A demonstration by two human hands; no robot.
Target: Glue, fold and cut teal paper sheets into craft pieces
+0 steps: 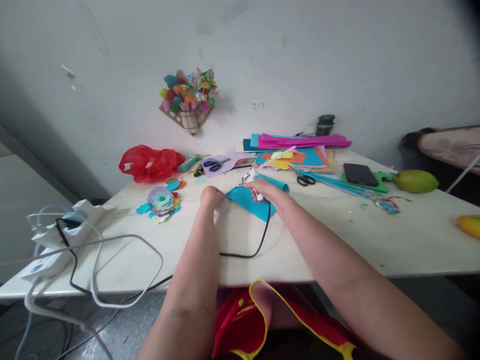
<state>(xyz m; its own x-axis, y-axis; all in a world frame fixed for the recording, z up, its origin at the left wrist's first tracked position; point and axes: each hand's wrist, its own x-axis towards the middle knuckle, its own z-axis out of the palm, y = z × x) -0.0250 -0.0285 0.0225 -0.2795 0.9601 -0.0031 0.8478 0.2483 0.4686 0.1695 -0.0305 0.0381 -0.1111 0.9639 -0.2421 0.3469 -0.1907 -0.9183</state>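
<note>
My right hand (263, 190) is wrapped round a white hot glue gun (250, 176), with a long white glue stick (279, 155) rising from it and a black cord hanging below. The gun is over a blue sheet of paper or felt (251, 204) on the table; the sheet's right end curls up. At the sheet's left corner, my left hand (212, 197) is closed, seeming to pinch that corner, though its fingertips are mostly hidden. The gun's metal nozzle end points left towards this hand.
Left are stacked paper flowers (161, 201), a red plastic bag (151, 164) and a power strip (50, 257) with loose cables. Scissors (216, 164) and coloured sheets (315, 156) lie behind. Black-handled scissors (305, 179), a phone (360, 175) and a green mango-like fruit (415, 181) are right.
</note>
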